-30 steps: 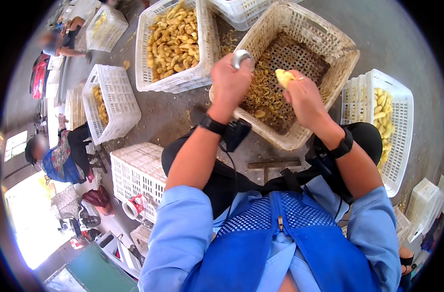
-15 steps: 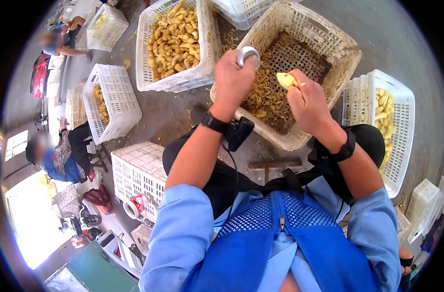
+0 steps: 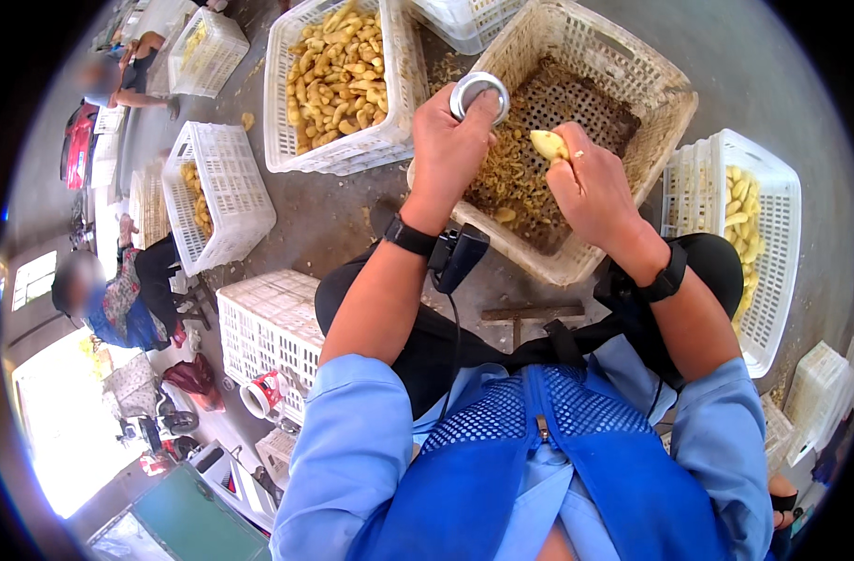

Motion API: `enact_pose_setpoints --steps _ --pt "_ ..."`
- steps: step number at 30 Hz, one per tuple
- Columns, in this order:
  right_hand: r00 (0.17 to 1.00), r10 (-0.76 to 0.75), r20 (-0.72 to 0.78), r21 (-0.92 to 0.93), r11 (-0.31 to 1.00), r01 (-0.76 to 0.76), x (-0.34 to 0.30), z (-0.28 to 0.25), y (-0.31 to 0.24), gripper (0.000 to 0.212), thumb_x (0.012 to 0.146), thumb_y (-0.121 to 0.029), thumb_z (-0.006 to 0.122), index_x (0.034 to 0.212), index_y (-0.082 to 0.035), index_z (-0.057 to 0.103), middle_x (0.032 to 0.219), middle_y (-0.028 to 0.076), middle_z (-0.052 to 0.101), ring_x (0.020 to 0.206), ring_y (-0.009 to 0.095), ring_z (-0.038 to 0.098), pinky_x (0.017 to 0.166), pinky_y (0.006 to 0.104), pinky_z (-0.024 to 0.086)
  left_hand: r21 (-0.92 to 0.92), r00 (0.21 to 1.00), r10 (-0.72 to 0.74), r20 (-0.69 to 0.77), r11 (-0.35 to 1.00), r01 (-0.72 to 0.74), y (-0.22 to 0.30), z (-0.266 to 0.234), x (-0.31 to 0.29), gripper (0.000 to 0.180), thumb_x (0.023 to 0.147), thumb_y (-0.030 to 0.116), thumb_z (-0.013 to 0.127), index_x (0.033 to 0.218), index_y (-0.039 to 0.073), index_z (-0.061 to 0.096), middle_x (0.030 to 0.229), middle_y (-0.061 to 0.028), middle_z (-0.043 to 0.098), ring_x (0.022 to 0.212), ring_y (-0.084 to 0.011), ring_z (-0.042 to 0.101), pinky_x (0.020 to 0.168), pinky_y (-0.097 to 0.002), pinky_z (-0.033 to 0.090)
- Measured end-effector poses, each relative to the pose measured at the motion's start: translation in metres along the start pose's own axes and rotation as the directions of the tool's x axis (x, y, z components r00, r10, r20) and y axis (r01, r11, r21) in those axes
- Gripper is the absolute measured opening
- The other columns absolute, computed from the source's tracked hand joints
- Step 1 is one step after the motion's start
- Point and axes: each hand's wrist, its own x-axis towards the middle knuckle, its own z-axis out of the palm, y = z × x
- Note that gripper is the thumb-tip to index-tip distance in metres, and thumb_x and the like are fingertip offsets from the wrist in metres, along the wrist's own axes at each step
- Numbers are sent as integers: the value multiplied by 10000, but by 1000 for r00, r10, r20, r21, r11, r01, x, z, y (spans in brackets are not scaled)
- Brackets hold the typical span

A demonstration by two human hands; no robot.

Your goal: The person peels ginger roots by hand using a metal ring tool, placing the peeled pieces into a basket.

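Observation:
My left hand [image 3: 443,154] grips a round metal ring-shaped scraper [image 3: 459,99], its thumb lying over the rim. To its right, my right hand [image 3: 597,192] is closed round a pale yellow piece of peeled ginger [image 3: 547,144] that sticks out between thumb and fingers. The scraper and the ginger are apart. Both hands are over a dirty, cream-coloured plastic crate [image 3: 530,265] in front of my knees. Inside that crate, yellow-brown peelings [image 3: 498,179] cover part of the perforated bottom.
A white crate of brownish unpeeled ginger [image 3: 338,79] stands at the far left. At right, another white crate [image 3: 773,252] holds paler ginger [image 3: 740,215]. More crates [image 3: 226,192] stand on the left. Two people [image 3: 123,299] are farther left.
My left hand has turned, so the scraper's round face shows more fully. The ginger in my right hand has shifted and tilted slightly.

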Motion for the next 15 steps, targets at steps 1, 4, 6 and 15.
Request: enact_pose_setpoints --steps 1,4,6,15 --pt "1000 19 12 6 1000 -19 0 1 0 210 867 -146 520 1013 4 529 737 247 611 705 442 606 645 489 474 -147 999 -40 15 988 41 9 5 -5 227 934 209 667 1021 0 683 771 -29 670 581 -64 588 519 -210 462" --pt "997 65 52 37 997 -67 -1 4 0 228 879 -164 528 1033 4 533 753 239 624 714 424 618 656 473 483 -229 982 -75 174 967 114 18 13 -16 242 961 241 650 1023 8 663 803 -35 681 578 -66 590 515 -206 474" --pt "993 83 80 79 993 -90 -2 5 2 242 887 -181 537 1039 7 537 762 228 632 714 395 629 656 454 486 -275 971 -65 231 953 129 14 17 -19 250 970 263 645 1004 16 663 827 -39 686 581 -71 584 530 -215 482" --pt "894 308 326 514 735 -441 6 2 7 292 922 -204 501 1119 3 563 771 -3 555 636 93 477 562 282 401 -315 977 -26 210 945 93 8 15 -15 247 978 260 635 1009 17 667 877 -52 698 654 -81 602 599 -224 495"
